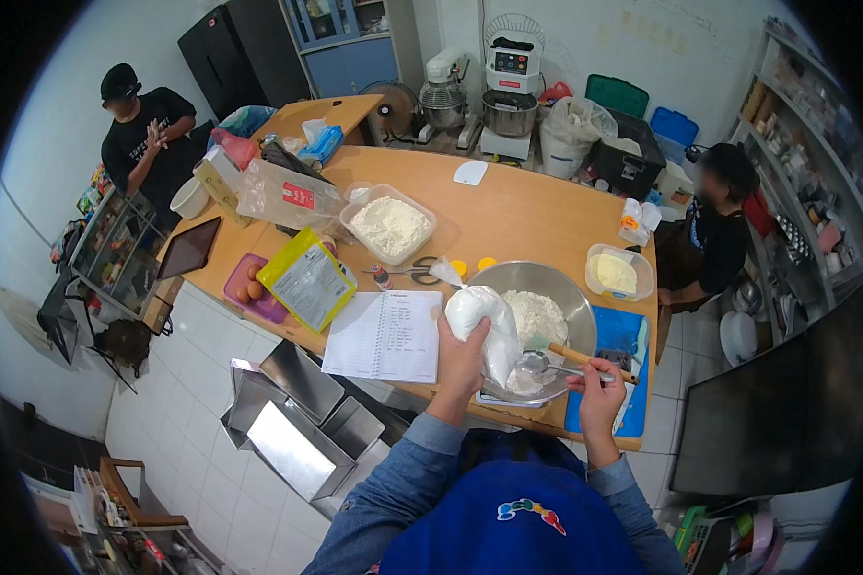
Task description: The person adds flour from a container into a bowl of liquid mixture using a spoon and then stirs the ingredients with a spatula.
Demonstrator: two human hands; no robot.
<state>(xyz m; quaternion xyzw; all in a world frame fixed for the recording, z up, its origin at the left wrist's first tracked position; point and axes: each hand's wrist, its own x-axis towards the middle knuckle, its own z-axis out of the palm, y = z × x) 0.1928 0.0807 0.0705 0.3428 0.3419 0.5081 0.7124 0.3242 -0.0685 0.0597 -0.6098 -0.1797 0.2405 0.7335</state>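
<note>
My left hand grips a clear plastic bag of white powder, tilted over the left side of a big steel mixing bowl. White flour lies in the bowl. In my right hand is a metal spoon, its head over the powder at the bowl's near side, close to the bag. Whether the spoon carries powder is hard to tell. A spatula with a wooden handle rests in the bowl, its handle passing over the rim beside my right hand. Part of a scale shows beneath the bowl.
An open notebook, yellow pouch, eggs, scissors and tub of flour lie left. Right are a tub of pale yellow powder and blue mat. Two people stay beyond the table; metal tins stand below.
</note>
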